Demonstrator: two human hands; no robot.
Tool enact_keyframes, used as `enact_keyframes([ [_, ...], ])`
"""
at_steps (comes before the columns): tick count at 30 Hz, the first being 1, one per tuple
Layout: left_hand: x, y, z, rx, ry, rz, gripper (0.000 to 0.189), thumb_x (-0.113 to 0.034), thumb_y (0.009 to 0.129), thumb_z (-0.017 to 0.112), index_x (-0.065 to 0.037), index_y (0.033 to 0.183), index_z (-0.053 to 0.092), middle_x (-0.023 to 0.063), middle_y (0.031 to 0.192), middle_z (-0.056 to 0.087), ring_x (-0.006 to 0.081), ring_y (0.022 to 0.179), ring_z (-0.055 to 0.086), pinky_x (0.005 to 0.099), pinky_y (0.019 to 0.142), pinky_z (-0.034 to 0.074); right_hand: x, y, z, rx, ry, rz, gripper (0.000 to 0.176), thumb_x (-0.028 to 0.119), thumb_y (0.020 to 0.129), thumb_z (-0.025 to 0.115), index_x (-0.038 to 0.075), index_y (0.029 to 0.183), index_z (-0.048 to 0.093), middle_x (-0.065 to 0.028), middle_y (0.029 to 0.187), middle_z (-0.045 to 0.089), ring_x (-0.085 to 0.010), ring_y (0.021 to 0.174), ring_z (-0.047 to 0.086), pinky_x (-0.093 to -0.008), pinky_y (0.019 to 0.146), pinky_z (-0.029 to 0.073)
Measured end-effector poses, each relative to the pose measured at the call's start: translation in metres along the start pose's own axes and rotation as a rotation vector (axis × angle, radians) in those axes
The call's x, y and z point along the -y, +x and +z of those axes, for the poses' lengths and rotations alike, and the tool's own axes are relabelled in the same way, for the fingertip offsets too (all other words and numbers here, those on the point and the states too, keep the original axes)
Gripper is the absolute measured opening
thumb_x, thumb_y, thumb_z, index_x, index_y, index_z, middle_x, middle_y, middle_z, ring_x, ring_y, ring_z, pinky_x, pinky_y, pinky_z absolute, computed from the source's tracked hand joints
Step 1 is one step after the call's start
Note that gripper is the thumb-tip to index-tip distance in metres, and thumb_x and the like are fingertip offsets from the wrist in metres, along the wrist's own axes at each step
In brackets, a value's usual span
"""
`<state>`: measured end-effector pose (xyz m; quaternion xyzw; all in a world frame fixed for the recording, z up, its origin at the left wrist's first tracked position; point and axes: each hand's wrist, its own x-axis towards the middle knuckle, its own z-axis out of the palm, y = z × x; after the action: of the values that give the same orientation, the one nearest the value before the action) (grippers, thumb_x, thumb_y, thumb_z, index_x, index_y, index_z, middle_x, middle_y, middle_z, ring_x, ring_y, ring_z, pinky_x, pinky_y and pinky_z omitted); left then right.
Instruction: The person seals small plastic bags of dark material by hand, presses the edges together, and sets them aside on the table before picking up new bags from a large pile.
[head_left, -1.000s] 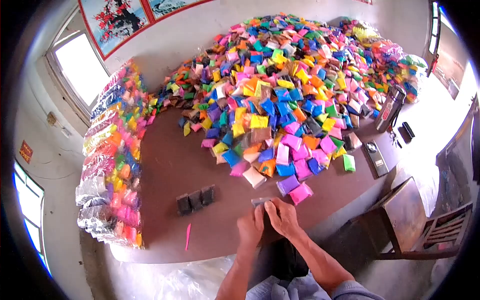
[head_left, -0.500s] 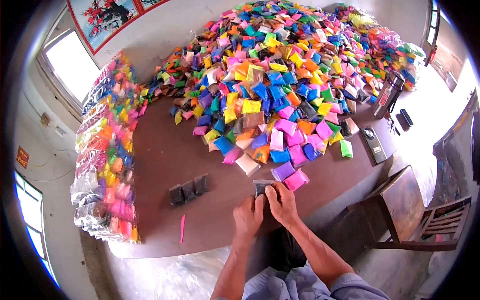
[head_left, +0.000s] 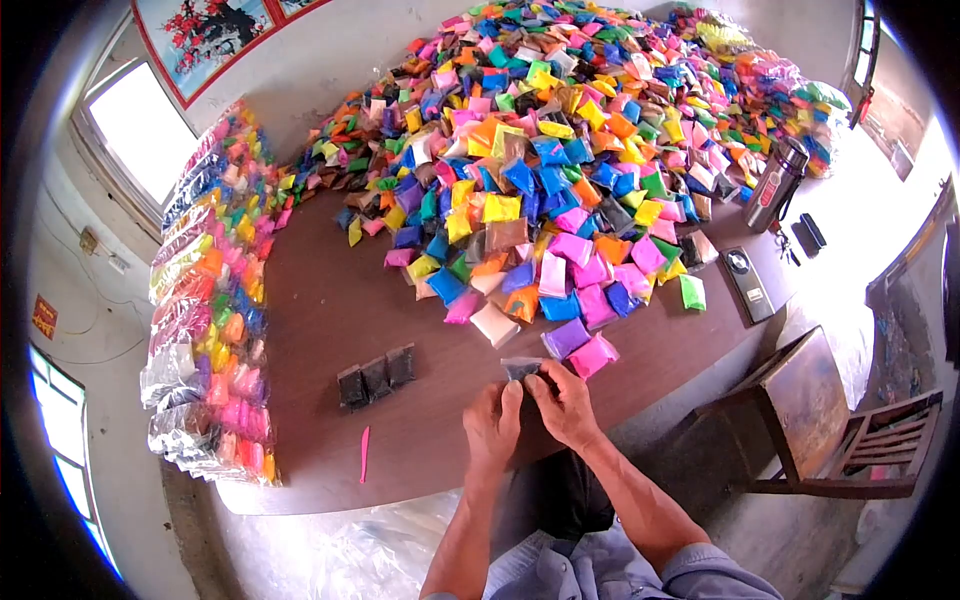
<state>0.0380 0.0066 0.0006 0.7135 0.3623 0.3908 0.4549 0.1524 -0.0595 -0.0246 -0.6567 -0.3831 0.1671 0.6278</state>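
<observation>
Between my two hands is a small clear packet with black filling (head_left: 521, 369), held over the front part of the table. My left hand (head_left: 491, 422) pinches its near left side with the thumb up. On the right side, my right hand (head_left: 564, 404) grips it with thumb and bent fingers; the lower part of the packet is hidden by the fingers. Just beyond my right hand lie a pink packet (head_left: 594, 355) and a purple packet (head_left: 566, 339). Several black packets (head_left: 375, 377) lie in a row to the left, with a thin pink plastic tool (head_left: 364, 455) nearer the edge.
A big heap of coloured packets (head_left: 550, 180) covers the back of the brown table (head_left: 310, 320). Bagged packets (head_left: 210, 300) line its left edge. At the right are a thermos flask (head_left: 776, 186), a small scale-like device (head_left: 747, 285) and a wooden chair (head_left: 800, 410).
My left thumb has shifted slightly away from the right one, leaving more of the black packet showing. Both hands remain in nearly the same place.
</observation>
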Motion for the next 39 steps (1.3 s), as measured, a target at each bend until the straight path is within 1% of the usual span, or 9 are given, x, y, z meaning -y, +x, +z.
enact_keyframes([
  [12,0.019,0.002,-0.003,-0.025,0.193,0.107,0.028,-0.021,0.102,0.065,0.003,0.087,0.067,0.0207,0.073,0.065,0.0351,0.063,0.063,0.0448,0.061,0.048,0.002,0.002,0.001,0.019,-0.093,-0.031,0.021,0.023,0.100,0.067,0.002,0.106,0.067,-0.0166,0.077,0.065,-0.0280,0.064,0.064,-0.0386,0.061,0.050],
  [14,0.013,0.000,-0.001,-0.018,0.026,0.030,0.031,-0.024,0.105,0.062,0.003,0.090,0.065,0.0086,0.070,0.057,0.0127,0.070,0.048,0.0375,0.060,0.042,-0.001,0.001,0.001,0.026,0.001,-0.001,0.018,0.018,0.099,0.067,0.002,0.107,0.067,-0.0182,0.081,0.067,-0.0317,0.068,0.068,-0.0398,0.062,0.051],
  [15,0.012,0.001,-0.002,-0.018,0.025,0.033,0.031,-0.024,0.105,0.062,0.003,0.090,0.065,0.0086,0.070,0.057,0.0127,0.070,0.048,0.0375,0.060,0.042,0.000,0.000,0.001,0.024,0.001,-0.004,0.018,0.018,0.099,0.067,0.002,0.107,0.067,-0.0182,0.081,0.067,-0.0317,0.068,0.068,-0.0398,0.062,0.051],
  [17,0.010,0.001,-0.005,0.018,-0.006,-0.057,0.032,-0.024,0.105,0.062,0.004,0.090,0.063,0.0049,0.071,0.055,0.0103,0.073,0.047,0.0353,0.061,0.043,0.001,-0.001,0.000,0.064,-0.005,-0.050,0.013,0.011,0.099,0.067,0.001,0.107,0.066,-0.0105,0.079,0.061,-0.0138,0.069,0.055,-0.0312,0.062,0.047],
  [21,0.007,0.002,-0.007,0.027,-0.026,-0.073,0.032,-0.024,0.105,0.062,0.004,0.090,0.062,0.0057,0.072,0.054,0.0101,0.073,0.047,0.0338,0.062,0.043,0.007,0.000,0.000,0.068,-0.033,-0.076,0.016,0.015,0.100,0.066,0.001,0.109,0.067,-0.0117,0.079,0.063,-0.0159,0.068,0.058,-0.0321,0.061,0.048],
  [26,0.009,0.001,-0.006,-0.051,0.075,-0.022,0.029,-0.022,0.102,0.065,0.003,0.088,0.065,0.0178,0.071,0.060,0.0147,0.066,0.052,0.0382,0.061,0.047,0.010,0.000,0.003,0.035,-0.055,-0.062,0.025,0.024,0.101,0.066,0.001,0.109,0.069,-0.0142,0.076,0.065,-0.0195,0.064,0.060,-0.0347,0.060,0.048],
  [30,0.010,0.001,-0.007,-0.020,0.038,-0.020,0.030,-0.024,0.102,0.065,0.004,0.089,0.066,0.0154,0.071,0.060,0.0145,0.067,0.052,0.0374,0.062,0.047,0.007,0.001,0.000,0.079,-0.105,0.017,0.023,0.024,0.100,0.067,0.004,0.109,0.070,-0.0185,0.082,0.068,-0.0285,0.068,0.069,-0.0384,0.063,0.052],
  [32,0.012,0.000,-0.006,0.034,-0.035,-0.076,0.033,-0.028,0.105,0.063,0.003,0.092,0.064,0.0044,0.075,0.059,0.0107,0.077,0.049,0.0336,0.065,0.044,0.004,0.000,0.000,0.056,-0.052,0.003,0.023,0.025,0.100,0.067,0.004,0.108,0.069,-0.0191,0.082,0.068,-0.0307,0.068,0.068,-0.0390,0.063,0.052],
  [39,0.013,0.004,-0.006,-0.024,0.075,-0.018,0.032,-0.026,0.105,0.062,0.004,0.093,0.065,0.0066,0.076,0.061,0.0113,0.077,0.051,0.0342,0.067,0.046,0.011,0.001,0.000,0.065,-0.077,-0.060,0.024,0.027,0.101,0.065,0.003,0.102,0.068,-0.0204,0.084,0.068,-0.0387,0.075,0.069,-0.0422,0.065,0.052],
])
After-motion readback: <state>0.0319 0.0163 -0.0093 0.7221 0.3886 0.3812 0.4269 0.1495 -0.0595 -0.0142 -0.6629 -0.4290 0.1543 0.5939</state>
